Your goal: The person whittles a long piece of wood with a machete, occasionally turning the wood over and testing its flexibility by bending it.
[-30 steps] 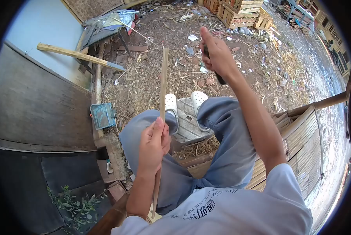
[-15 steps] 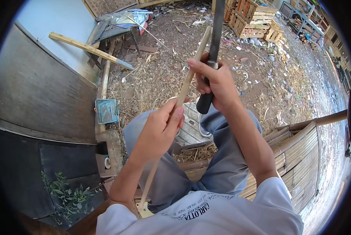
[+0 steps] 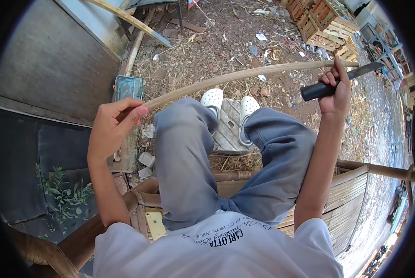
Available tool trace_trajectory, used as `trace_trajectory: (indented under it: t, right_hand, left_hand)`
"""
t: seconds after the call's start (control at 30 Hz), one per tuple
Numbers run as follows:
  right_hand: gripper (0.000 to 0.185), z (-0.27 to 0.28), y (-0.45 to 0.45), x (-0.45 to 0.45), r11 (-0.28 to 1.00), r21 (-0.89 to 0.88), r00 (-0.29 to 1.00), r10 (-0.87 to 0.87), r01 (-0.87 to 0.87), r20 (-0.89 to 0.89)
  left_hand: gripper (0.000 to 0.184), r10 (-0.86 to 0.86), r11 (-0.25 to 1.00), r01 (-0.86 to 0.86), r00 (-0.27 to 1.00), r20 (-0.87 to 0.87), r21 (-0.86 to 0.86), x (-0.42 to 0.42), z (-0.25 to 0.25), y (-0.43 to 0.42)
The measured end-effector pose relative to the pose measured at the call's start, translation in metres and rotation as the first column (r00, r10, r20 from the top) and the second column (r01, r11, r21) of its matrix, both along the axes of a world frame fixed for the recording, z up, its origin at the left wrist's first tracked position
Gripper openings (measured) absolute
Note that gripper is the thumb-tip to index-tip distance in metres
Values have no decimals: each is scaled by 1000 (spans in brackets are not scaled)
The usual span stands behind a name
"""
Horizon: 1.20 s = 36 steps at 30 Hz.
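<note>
A long, pale bamboo strip (image 3: 235, 77) spans the view above my knees, bowed slightly upward. Its left end is pinched between the thumb and fingers of my left hand (image 3: 114, 123). Out to the right, my right hand (image 3: 335, 92) is closed round a knife with a black handle (image 3: 313, 91). The knife's dark blade (image 3: 367, 69) points right and away from me. Near its right end the strip passes at the fingers of that same hand, close to the blade; the exact contact there is hard to make out.
My feet, in white clogs (image 3: 212, 99), rest on a worn slatted block (image 3: 229, 129). A phone (image 3: 156, 224) lies by my left hip on the bamboo seat. Wooden crates (image 3: 325, 25) stand at the back right, a blue basket (image 3: 128, 88) by the left wall. Litter covers the ground.
My hands have moved far apart, left hand to the left, right hand to the right. The strip has swung from steep to nearly level, and the knife now points right instead of up.
</note>
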State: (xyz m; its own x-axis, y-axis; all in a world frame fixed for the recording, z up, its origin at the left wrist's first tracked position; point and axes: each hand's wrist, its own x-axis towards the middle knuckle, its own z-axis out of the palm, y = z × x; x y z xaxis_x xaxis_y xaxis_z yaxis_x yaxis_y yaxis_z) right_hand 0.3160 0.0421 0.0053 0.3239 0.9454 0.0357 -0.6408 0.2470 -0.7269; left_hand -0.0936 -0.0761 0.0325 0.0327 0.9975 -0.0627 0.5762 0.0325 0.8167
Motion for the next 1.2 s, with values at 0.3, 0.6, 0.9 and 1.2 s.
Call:
trace_trajectory:
  t: [0.3, 0.6, 0.9, 1.2]
  right_hand:
    - [10, 0, 6, -5, 999, -30, 998, 15, -17, -66]
    - [32, 1, -1, -20, 974, -228, 977, 51, -3, 207]
    - [52, 11, -18, -43, 905, -210, 687, -116, 371, 717]
    - [25, -5, -26, -72, 918, -393, 539, 303, 57, 786]
  left_hand:
    - [21, 273, 952, -296, 936, 224, 79, -34, -37, -18]
    - [18, 347, 926, -374, 899, 267, 55, -5, -55, -43]
    - [19, 410, 894, -444, 864, 293, 59, 7, -69, -65]
    - [21, 416, 895, -443, 871, 260, 51, 14, -71, -68]
